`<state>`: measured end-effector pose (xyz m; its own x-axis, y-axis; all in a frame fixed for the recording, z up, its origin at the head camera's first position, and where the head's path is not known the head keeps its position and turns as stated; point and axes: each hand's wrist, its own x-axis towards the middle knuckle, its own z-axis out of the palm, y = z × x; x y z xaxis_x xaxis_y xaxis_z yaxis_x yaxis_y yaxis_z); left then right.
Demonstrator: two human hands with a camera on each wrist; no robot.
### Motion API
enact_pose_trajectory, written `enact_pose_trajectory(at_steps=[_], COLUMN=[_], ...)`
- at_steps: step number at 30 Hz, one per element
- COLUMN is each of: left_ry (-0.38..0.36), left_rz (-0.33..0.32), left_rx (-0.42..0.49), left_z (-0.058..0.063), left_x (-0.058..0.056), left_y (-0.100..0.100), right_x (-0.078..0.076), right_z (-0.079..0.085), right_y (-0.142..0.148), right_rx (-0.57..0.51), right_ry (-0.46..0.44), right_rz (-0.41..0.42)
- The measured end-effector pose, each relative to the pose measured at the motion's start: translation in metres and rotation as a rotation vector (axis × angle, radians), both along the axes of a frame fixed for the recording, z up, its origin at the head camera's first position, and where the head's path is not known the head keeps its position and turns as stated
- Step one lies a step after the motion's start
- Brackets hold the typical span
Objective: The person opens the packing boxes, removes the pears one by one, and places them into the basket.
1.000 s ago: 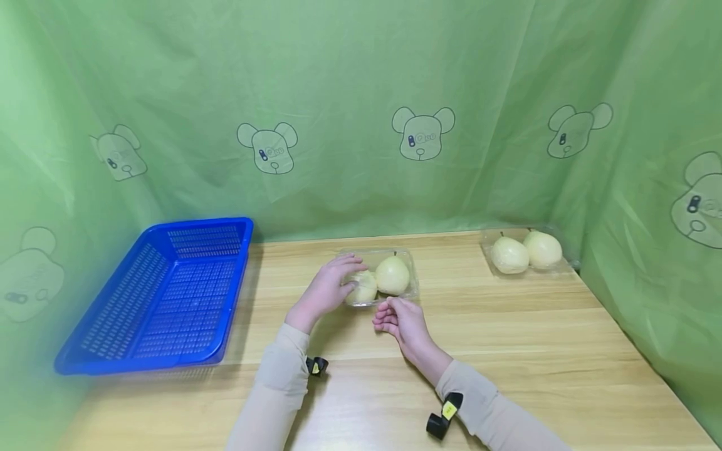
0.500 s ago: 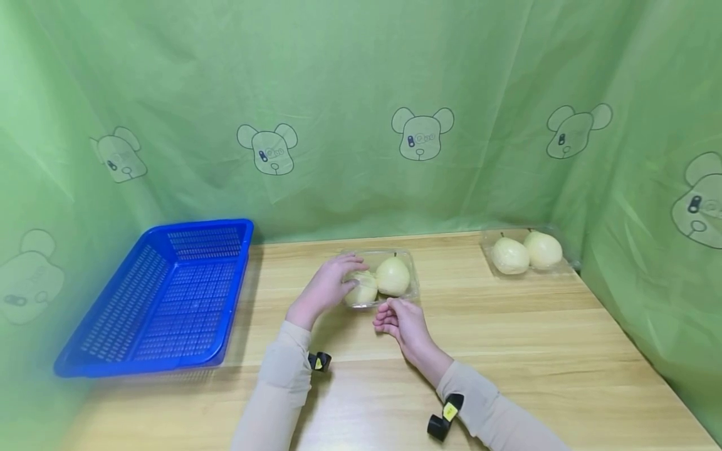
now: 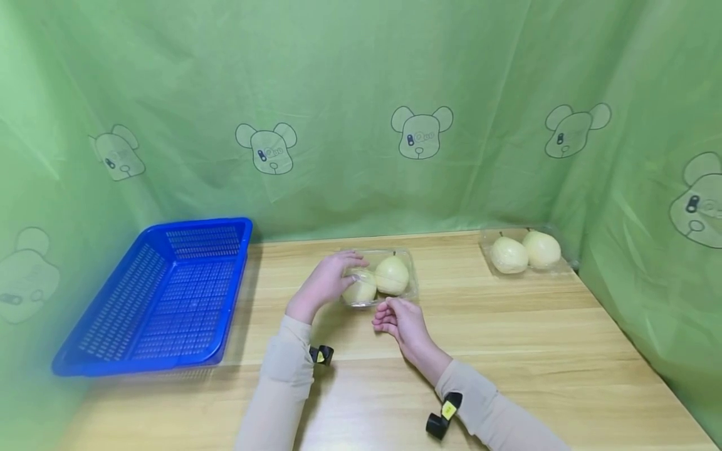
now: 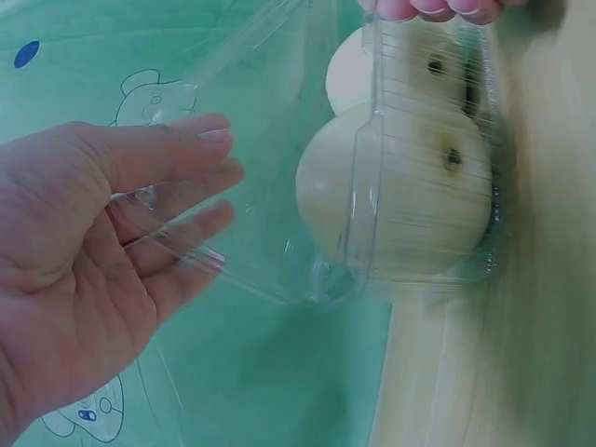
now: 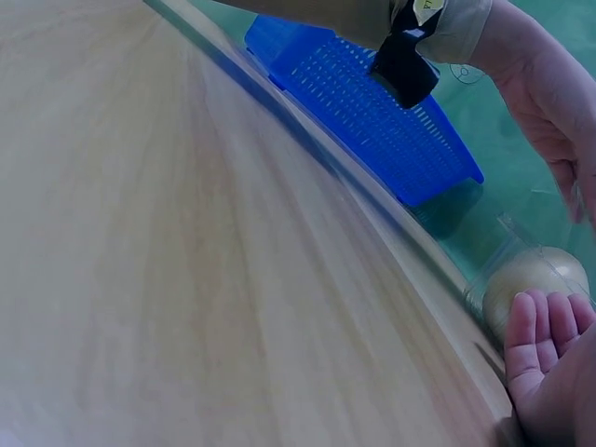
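Observation:
A clear plastic clamshell box (image 3: 414,285) sits on the table at centre, holding two pale yellow pears (image 3: 392,275). Its transparent lid (image 4: 265,168) stands tilted up from the base in the left wrist view. My left hand (image 3: 329,279) pinches the lid's edge, thumb on one side and fingers showing through the plastic on the other. At the box's near rim my right hand (image 3: 407,322) grips with thumb and fingertips, its other fingers curled. Those fingertips (image 4: 433,9) show at the rim in the left wrist view; the exact grip is partly hidden.
A blue plastic basket (image 3: 228,313) stands at the left of the wooden table (image 3: 507,351). Another clear box (image 3: 487,263) with two pears (image 3: 524,252) lies at the far right corner. Green curtain (image 3: 350,75) surrounds the table's back and sides.
My left wrist and forearm have shifted slightly right, and the glare over the left pear has lessened. My right hand stays at the box's near rim.

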<state>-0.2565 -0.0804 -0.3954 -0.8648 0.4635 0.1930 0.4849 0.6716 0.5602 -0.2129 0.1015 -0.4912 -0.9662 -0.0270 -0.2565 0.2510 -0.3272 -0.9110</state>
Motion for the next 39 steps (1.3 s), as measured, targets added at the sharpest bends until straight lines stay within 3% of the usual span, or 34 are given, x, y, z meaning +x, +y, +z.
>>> enact_pose_trajectory(at_steps=[7, 15, 22, 39], left_ry=[0.007, -0.018, -0.055, 0.026], left_rz=[0.002, 0.033, 0.103, 0.203], left_rx=[0.0, 0.041, 0.142, 0.369], left_z=[0.01, 0.006, 0.002, -0.01], left_x=[-0.007, -0.008, -0.008, -0.012], left_y=[-0.004, -0.006, -0.007, -0.013], right_x=[0.0, 0.001, 0.001, 0.0], right_z=[0.0, 0.001, 0.0, 0.001], right_y=[0.0, 0.0, 0.0, 0.001], right_rx=[-0.011, -0.005, -0.004, -0.039], right_ry=[-0.003, -0.002, -0.003, -0.02], right_rz=[0.007, -0.002, -0.013, -0.018])
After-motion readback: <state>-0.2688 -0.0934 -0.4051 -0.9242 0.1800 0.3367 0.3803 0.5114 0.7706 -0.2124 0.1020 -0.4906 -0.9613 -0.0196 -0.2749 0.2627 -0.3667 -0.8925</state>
